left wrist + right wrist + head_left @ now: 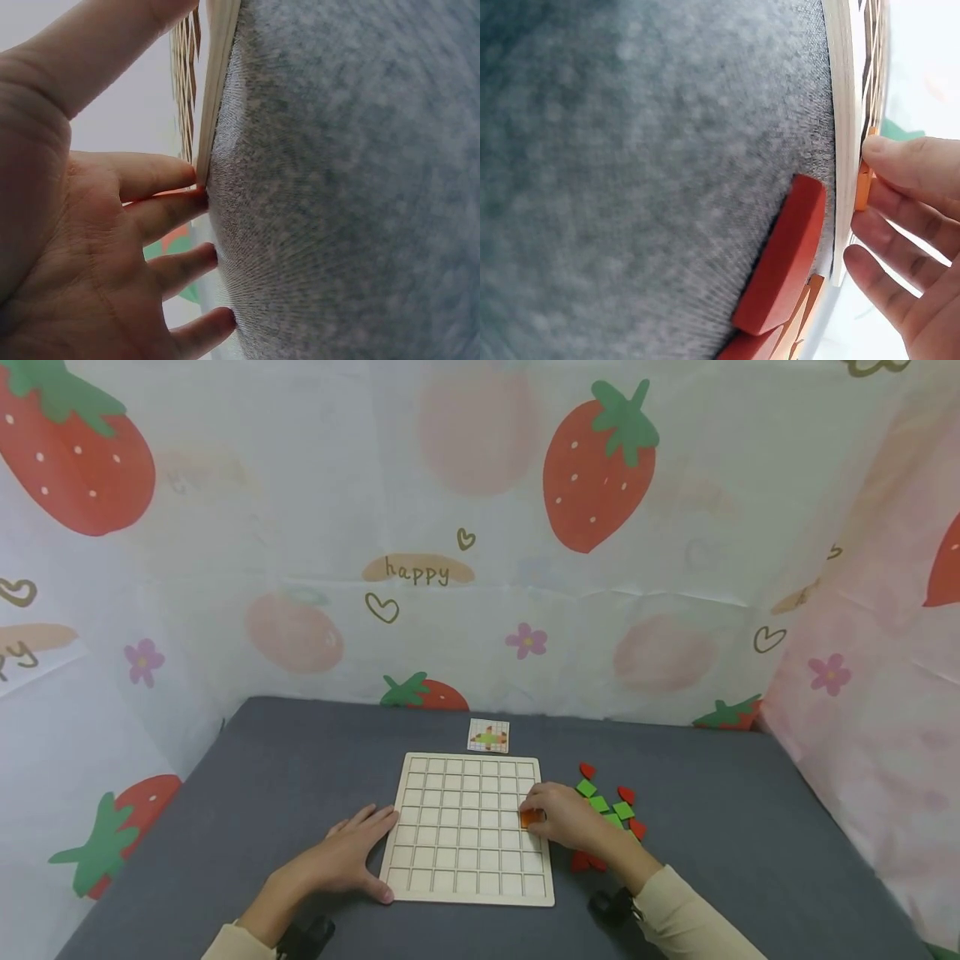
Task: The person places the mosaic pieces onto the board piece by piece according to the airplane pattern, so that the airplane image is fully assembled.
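A pale wooden grid board (457, 837) lies flat on the grey table. My left hand (347, 853) is at the board's left side, fingers spread and fairly straight; its thumb lies by the lower left corner. The left wrist view shows the fingertips (196, 178) right at the board's edge. At the right column of the grid, my right hand (567, 816) pinches an orange square tile (529, 818). In the right wrist view this orange tile (864, 187) sits low at the board's surface, under the thumb and fingers.
Right of the board lie several green square tiles (623, 811) and red pieces with a curved side (626, 795), partly hidden by my right arm. A small pattern card (488, 737) lies behind the board. Strawberry-printed cloth (330, 527) surrounds the table (720, 827).
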The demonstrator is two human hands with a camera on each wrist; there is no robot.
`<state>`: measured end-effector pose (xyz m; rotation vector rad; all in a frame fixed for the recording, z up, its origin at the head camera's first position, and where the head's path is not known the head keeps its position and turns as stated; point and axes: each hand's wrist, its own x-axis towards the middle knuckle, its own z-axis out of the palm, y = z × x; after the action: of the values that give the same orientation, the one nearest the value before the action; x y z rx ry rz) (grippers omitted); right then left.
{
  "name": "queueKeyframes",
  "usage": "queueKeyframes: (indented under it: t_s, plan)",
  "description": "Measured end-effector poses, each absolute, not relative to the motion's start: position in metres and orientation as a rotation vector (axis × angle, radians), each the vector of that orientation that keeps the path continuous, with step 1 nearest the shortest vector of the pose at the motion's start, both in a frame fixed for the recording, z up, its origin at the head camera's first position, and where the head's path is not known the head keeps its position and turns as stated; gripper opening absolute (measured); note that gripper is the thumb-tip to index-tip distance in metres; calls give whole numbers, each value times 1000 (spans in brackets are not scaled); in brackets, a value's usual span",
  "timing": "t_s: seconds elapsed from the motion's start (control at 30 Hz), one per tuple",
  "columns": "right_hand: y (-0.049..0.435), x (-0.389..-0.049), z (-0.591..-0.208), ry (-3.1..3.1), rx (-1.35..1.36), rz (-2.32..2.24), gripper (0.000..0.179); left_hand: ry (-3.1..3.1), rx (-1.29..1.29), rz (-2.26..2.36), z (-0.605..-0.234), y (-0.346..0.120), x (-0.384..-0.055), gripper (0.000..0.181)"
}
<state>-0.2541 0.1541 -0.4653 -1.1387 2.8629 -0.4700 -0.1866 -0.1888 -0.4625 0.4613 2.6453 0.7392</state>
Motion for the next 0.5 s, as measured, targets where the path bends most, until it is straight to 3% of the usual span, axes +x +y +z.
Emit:
queueKeyframes:
  t_s: [0.5]
  plan:
    - [156,-254,-466,2863,-1194,-473,23,2644,442,748,-463,-190,-186,113]
